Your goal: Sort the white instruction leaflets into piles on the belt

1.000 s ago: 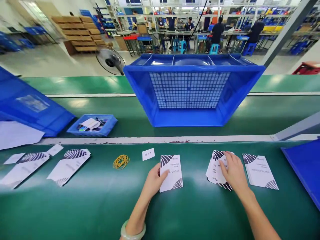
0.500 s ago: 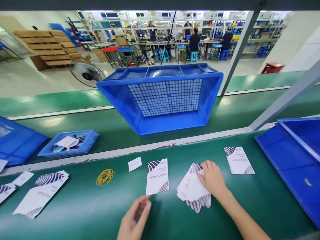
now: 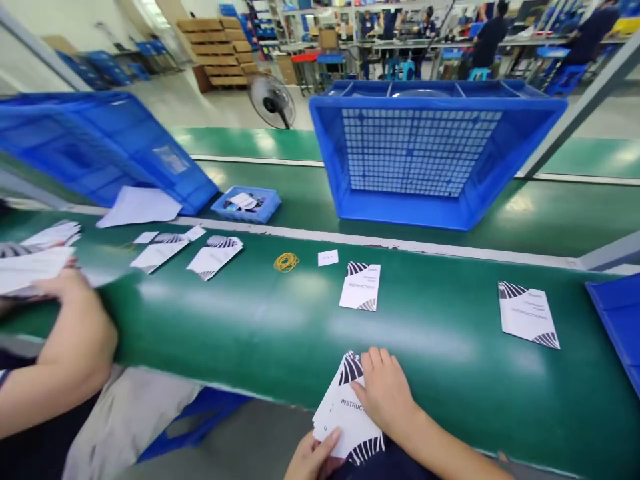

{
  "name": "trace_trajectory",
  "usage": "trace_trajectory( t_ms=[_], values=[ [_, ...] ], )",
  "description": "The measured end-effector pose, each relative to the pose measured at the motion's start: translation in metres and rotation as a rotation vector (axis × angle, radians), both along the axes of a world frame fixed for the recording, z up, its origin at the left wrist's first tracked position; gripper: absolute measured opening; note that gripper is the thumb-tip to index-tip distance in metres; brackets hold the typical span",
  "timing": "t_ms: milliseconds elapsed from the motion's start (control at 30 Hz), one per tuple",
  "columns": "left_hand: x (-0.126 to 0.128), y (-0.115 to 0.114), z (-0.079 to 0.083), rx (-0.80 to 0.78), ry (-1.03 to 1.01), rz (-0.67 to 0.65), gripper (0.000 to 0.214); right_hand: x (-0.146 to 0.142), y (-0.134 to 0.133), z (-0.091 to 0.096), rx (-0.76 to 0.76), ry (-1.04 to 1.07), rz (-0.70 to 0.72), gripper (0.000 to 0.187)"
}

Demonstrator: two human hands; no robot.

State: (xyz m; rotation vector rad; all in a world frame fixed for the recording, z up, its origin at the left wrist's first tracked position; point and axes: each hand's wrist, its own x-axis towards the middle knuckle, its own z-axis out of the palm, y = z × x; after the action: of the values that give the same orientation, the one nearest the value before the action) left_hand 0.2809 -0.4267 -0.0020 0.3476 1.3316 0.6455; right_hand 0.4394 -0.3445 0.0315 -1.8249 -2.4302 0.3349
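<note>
A fanned stack of white instruction booklets (image 3: 345,407) with black striped corners is at the near edge of the green bench, close to my body. My left hand (image 3: 313,457) grips its lower left edge, thumb on top and fingers hidden beneath. On the upper right side, my right hand (image 3: 385,387) holds the same stack, thumb lying across the top cover. Beyond my hands lies a single instruction booklet (image 3: 360,287). Another booklet (image 3: 529,315) rests farther right. A small white card (image 3: 328,258) and a bundle of yellow rubber bands (image 3: 287,262) lie to the left.
On the left, a co-worker's arm (image 3: 80,320) reaches over the bench with papers in hand. More booklet stacks (image 3: 215,257) lie between us. A large blue crate (image 3: 405,207) stands tilted behind, near a small blue basket (image 3: 270,205). Another blue crate (image 3: 617,327) is at right.
The booklet stack has come off the middle of the bench toward my body. My left hand has taken hold of it, and the view has turned left, bringing the co-worker into sight.
</note>
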Motion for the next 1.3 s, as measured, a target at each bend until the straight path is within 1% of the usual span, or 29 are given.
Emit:
trace_trajectory(
  t_ms=[33,67,100,133,200,233,300,367,400,433,500,533,567,633,667,700,767,800,867,900,933,1000,1033,1067,1100,1133,1200,1267,1300],
  values=[
    [0.002,-0.002,-0.002,0.021,-0.018,0.031,0.058,-0.003,-0.002,0.001,-0.010,0.004,0.018,0.023],
    [0.003,-0.003,-0.001,0.057,-0.007,0.030,0.057,-0.003,-0.002,0.002,-0.023,0.022,0.030,0.022],
    [0.002,-0.003,0.003,0.106,0.031,-0.002,0.055,-0.002,-0.001,0.005,-0.038,0.064,0.040,0.020],
    [0.001,-0.001,0.010,0.166,0.093,-0.056,0.051,0.002,0.001,0.009,-0.052,0.138,0.051,0.019],
    [-0.003,0.008,0.032,0.329,0.253,-0.192,0.044,0.013,0.007,0.019,-0.070,0.364,0.086,0.023],
    [-0.005,0.015,0.046,0.411,0.345,-0.262,0.040,0.020,0.010,0.024,-0.067,0.495,0.105,0.028],
    [-0.005,0.033,0.073,0.673,0.534,-0.384,0.031,0.035,0.016,0.033,-0.023,0.728,0.113,0.040],
    [-0.001,0.054,0.090,0.923,0.666,-0.528,0.029,0.048,0.020,0.034,0.075,0.924,0.064,0.052],
    [0.003,0.064,0.094,1.017,0.704,-0.600,0.030,0.053,0.021,0.031,0.132,1.013,0.017,0.056],
    [0.008,0.073,0.094,1.084,0.721,-0.664,0.031,0.057,0.022,0.026,0.180,1.095,-0.042,0.057],
    [0.019,0.088,0.086,1.125,0.706,-0.738,0.030,0.063,0.024,0.012,0.214,1.217,-0.192,0.048],
    [0.026,0.093,0.080,1.101,0.673,-0.733,0.028,0.065,0.025,0.004,0.198,1.254,-0.280,0.041],
    [0.032,0.097,0.072,1.059,0.618,-0.696,0.024,0.066,0.025,-0.004,0.168,1.278,-0.366,0.034],
    [0.044,0.100,0.054,0.963,0.448,-0.546,0.022,0.064,0.023,-0.016,0.110,1.301,-0.481,0.026],
    [0.049,0.099,0.046,0.928,0.350,-0.451,0.026,0.063,0.022,-0.020,0.091,1.304,-0.490,0.026],
    [0.053,0.097,0.040,0.904,0.263,-0.356,0.030,0.061,0.020,-0.023,0.079,1.299,-0.471,0.027],
    [0.062,0.092,0.030,0.871,0.167,-0.187,0.034,0.057,0.016,-0.025,0.061,1.271,-0.406,0.029],
    [0.065,0.090,0.029,0.850,0.157,-0.125,0.033,0.055,0.016,-0.024,0.050,1.253,-0.386,0.029],
    [0.071,0.088,0.030,0.778,0.123,-0.046,0.031,0.056,0.019,-0.020,0.037,1.216,-0.395,0.029],
    [0.073,0.088,0.032,0.721,0.051,-0.021,0.030,0.057,0.023,-0.015,0.037,1.204,-0.411,0.029],
    [0.075,0.089,0.035,0.641,-0.071,-0.012,0.033,0.059,0.028,-0.010,0.041,1.185,-0.426,0.030],
    [0.078,0.093,0.040,0.408,-0.403,-0.047,0.057,0.063,0.043,0.006,0.046,1.085,-0.419,0.034],
    [0.080,0.096,0.041,0.277,-0.562,-0.090,0.070,0.065,0.051,0.016,0.052,1.001,-0.399,0.035],
    [0.082,0.100,0.042,0.162,-0.678,-0.143,0.078,0.065,0.059,0.025,0.057,0.894,-0.367,0.036],
    [0.084,0.104,0.042,0.074,-0.744,-0.201,0.079,0.065,0.068,0.035,0.062,0.777,-0.332,0.036],
    [0.087,0.110,0.042,0.020,-0.773,-0.260,0.075,0.066,0.075,0.044,0.054,0.666,-0.297,0.037],
    [0.095,0.123,0.045,-0.014,-0.776,-0.366,0.062,0.068,0.088,0.060,0.024,0.518,-0.246,0.037],
    [0.105,0.141,0.052,-0.004,-0.786,-0.436,0.053,0.078,0.097,0.069,0.022,0.481,-0.195,0.032],
    [0.109,0.150,0.057,0.008,-0.810,-0.454,0.051,0.085,0.100,0.072,0.055,0.496,-0.185,0.030]
  ],
)
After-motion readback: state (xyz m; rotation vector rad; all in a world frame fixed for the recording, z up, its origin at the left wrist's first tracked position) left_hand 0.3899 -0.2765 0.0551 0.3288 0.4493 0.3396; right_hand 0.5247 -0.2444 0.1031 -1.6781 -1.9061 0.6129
